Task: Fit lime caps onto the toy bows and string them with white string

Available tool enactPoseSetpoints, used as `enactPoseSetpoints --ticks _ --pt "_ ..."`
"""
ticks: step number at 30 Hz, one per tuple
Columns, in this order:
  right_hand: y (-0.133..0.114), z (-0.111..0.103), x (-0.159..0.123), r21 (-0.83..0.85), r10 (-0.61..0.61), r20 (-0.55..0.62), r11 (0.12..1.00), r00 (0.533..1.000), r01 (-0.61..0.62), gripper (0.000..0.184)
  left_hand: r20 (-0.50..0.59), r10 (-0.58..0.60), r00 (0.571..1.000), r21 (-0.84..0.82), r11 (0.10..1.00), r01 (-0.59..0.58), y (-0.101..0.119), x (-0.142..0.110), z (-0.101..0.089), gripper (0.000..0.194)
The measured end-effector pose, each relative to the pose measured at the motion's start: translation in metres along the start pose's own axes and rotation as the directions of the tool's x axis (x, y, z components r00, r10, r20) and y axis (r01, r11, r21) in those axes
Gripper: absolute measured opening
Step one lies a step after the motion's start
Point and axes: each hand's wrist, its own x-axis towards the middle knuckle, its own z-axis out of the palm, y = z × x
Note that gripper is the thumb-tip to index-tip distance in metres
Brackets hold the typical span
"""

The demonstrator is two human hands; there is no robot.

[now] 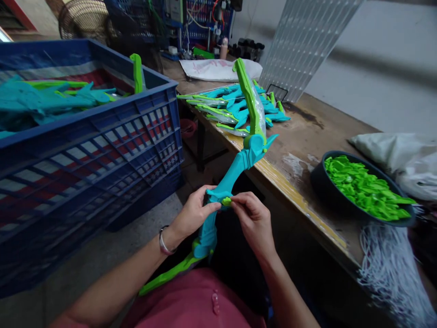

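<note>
A turquoise plastic toy bow (pixel 232 175) with bright green limbs stands slanted in front of me, its lower limb reaching toward my lap. My left hand (pixel 191 213) is wrapped around its middle grip, thumb in front. At the grip sits a small green plastic piece (pixel 226 201). The fingertips of my right hand (pixel 254 221) pinch this piece against the bow. Clear film shows along the upper green limb. How the piece sits in the grip is hidden by my fingers.
To the left stands a blue plastic crate (pixel 150 116) holding turquoise and green bow parts. On the wooden table (pixel 307 132) lie several similar bows (pixel 235 105). A dark basin (pixel 317 182) of green pieces stands at the right, above hanging white strings (pixel 392 269).
</note>
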Motion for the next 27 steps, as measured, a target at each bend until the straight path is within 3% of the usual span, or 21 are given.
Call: enactPoseSetpoints --ticks 7,13,15,17,21,23,27 --pt "-0.004 0.007 -0.008 -0.116 -0.025 -0.033 0.993 0.999 0.021 0.014 -0.013 0.023 1.000 -0.017 1.000 -0.023 -0.007 -0.004 0.003 0.043" --pt "-0.002 0.015 -0.013 -0.161 0.012 -0.077 0.987 0.997 -0.025 0.005 -0.086 0.045 0.995 0.089 0.995 -0.038 -0.010 -0.010 0.006 0.044" --pt "0.002 0.014 -0.014 -0.161 0.048 -0.126 0.985 0.991 -0.068 0.023 -0.100 0.033 0.994 0.082 0.996 -0.024 -0.010 -0.012 0.008 0.043" --pt "0.008 0.010 -0.013 -0.106 0.123 -0.070 0.986 0.990 -0.130 0.039 -0.091 0.016 0.996 0.062 0.998 -0.010 -0.010 -0.013 0.008 0.043" --pt "0.016 0.002 -0.011 0.016 0.290 0.270 0.952 0.918 -0.306 0.038 -0.089 0.026 0.996 0.067 0.998 -0.020 -0.010 -0.016 0.007 0.043" --pt "0.015 0.001 -0.013 -0.006 0.306 0.263 0.949 0.915 -0.316 0.038 -0.084 0.041 0.996 0.059 0.998 -0.036 -0.011 -0.017 0.007 0.041" --pt "0.007 0.005 -0.019 -0.103 0.238 0.141 0.969 0.961 -0.225 0.031 -0.093 0.052 0.994 0.081 0.996 -0.044 -0.011 -0.021 0.008 0.039"
